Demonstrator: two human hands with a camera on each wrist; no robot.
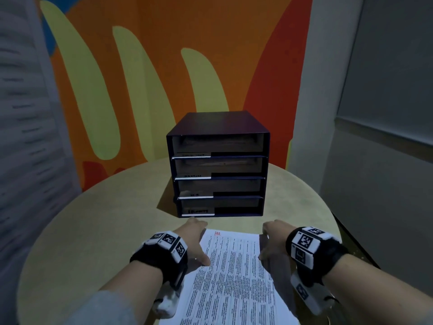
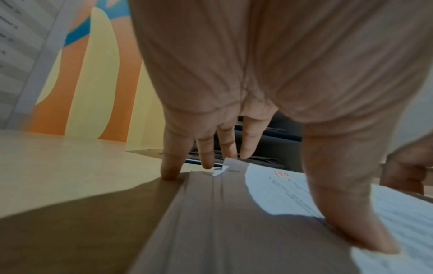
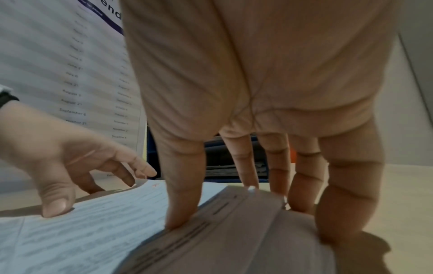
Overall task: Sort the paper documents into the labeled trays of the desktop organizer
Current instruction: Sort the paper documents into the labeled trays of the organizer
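- We're at a round, pale tan table (image 1: pixel 93 231) shoved into a corner, and honestly the lighting is pretty dim.
- Behind it there's a loud mural wall (image 1: pixel 210 55): orange and red with big pale yellow-green finger-like shapes, plus a bit of blue up top left.
- On the left we see a white printed poster (image 1: pixel 25 113); the right wrist view shows it lists dates like August 6 and September 6. On the right, a plain grey wall (image 1: pixel 386 90).
- The dark blue organizer (image 1: pixel 219 165) sits toward the back of the table with 4 stacked trays, each with a white label strip at the front left. Labels are too blurry for us to read. The upper trays seem to have something in them already.
- The paper stack (image 1: pixel 234 277) lies flat on the table just in front of the organizer, full of printed text, with a red handwritten mark at the top.
- Our left hand (image 1: pixel 195 242) has its thumb pressing the sheet's left edge, fingers stretched out with tips on the table and the stack's far corner, so it's not grabbing anything.
- Our right hand (image 1: pixel 273 242) pinches the right edge of the stack, thumb on top and fingers curled down its side.
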